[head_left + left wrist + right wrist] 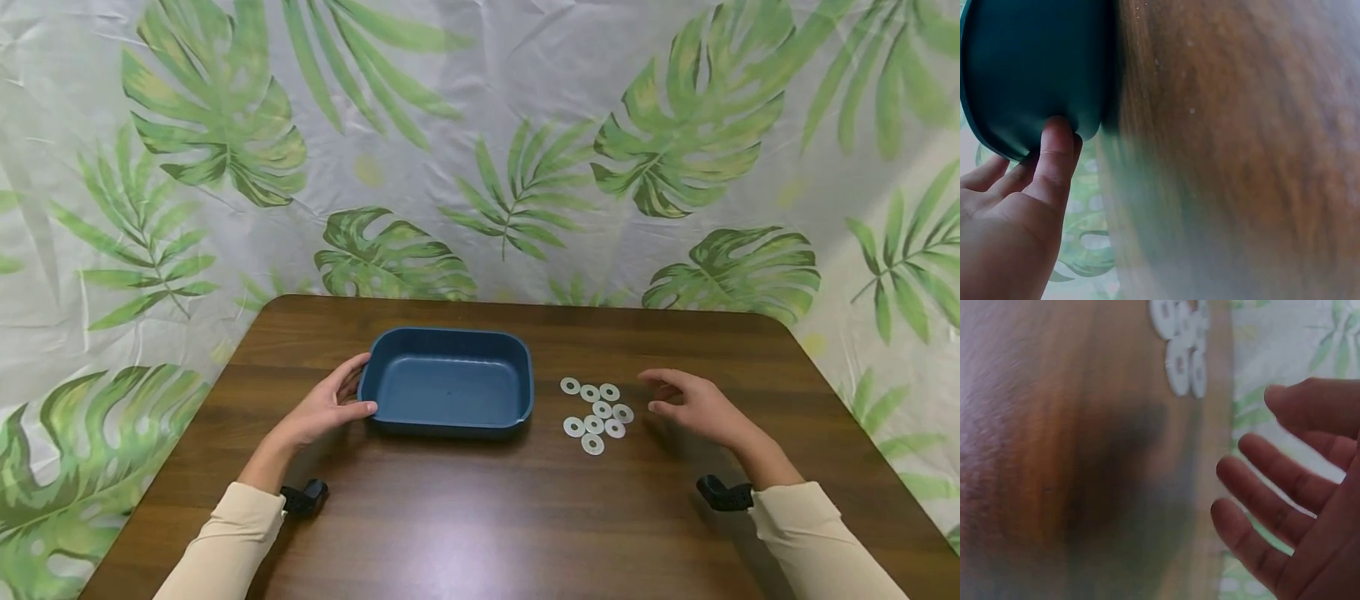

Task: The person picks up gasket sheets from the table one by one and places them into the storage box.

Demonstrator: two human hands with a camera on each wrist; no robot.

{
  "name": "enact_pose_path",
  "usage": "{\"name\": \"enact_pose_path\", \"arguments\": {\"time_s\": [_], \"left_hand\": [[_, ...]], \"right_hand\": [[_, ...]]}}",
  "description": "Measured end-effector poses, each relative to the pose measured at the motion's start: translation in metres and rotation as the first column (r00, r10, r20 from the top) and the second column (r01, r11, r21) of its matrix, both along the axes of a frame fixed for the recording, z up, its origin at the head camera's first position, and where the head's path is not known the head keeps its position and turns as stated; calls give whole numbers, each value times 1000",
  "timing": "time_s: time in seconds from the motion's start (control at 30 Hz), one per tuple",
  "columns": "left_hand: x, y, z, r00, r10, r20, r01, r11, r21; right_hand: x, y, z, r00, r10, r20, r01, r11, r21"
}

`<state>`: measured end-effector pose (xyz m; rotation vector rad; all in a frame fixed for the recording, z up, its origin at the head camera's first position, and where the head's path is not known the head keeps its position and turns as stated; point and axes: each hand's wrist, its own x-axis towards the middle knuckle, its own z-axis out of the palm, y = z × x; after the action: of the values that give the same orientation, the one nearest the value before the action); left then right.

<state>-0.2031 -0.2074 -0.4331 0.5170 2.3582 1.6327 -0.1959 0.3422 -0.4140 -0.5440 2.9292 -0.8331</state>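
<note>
A dark blue rectangular plastic basin [450, 392] stands on the table, with nothing visible inside. My left hand [326, 408] holds its left end; the thumb lies at the near left corner and the other fingers reach along the left side. In the left wrist view, the thumb [1057, 150] presses on the basin's outer wall [1035, 69]. Several flat pale washers [592, 444] lie loosely grouped to the right of the basin, some touching. My right hand [701, 406] hovers just right of them, fingers relaxed and slightly bent, holding nothing.
The dark wooden table [465, 517] has rounded far corners. Behind it hangs a pale cloth [525, 83] printed with green leaves. A black strap with a small device [303, 498] is on the left wrist, and another similar device [723, 493] on the right.
</note>
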Motion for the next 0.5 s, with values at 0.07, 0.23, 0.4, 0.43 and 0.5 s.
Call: {"name": "enact_pose_path", "arguments": {"time_s": [0.07, 0.23, 0.4, 0.43, 0.5], "left_hand": [[0, -1, -2, 1000, -4, 4, 4, 1000, 2], [-1, -3, -7, 1000, 4, 24, -4, 1000, 9], [-1, -3, -8, 999, -3, 36, 3, 1000, 12], [-2, -3, -8, 999, -6, 38, 5, 1000, 16], [-2, -3, -7, 999, -12, 42, 11, 1000, 25]], "right_hand": [[-2, 1, -6, 1000, 19, -9, -19, 1000, -11], [-8, -2, -17, 998, 50, -24, -51, 998, -20], [-12, -6, -21, 998, 62, 7, -62, 998, -32], [-13, -6, -22, 998, 65, 13, -64, 997, -36], [-15, -7, -23, 997, 79, 19, -79, 996, -47]]}}
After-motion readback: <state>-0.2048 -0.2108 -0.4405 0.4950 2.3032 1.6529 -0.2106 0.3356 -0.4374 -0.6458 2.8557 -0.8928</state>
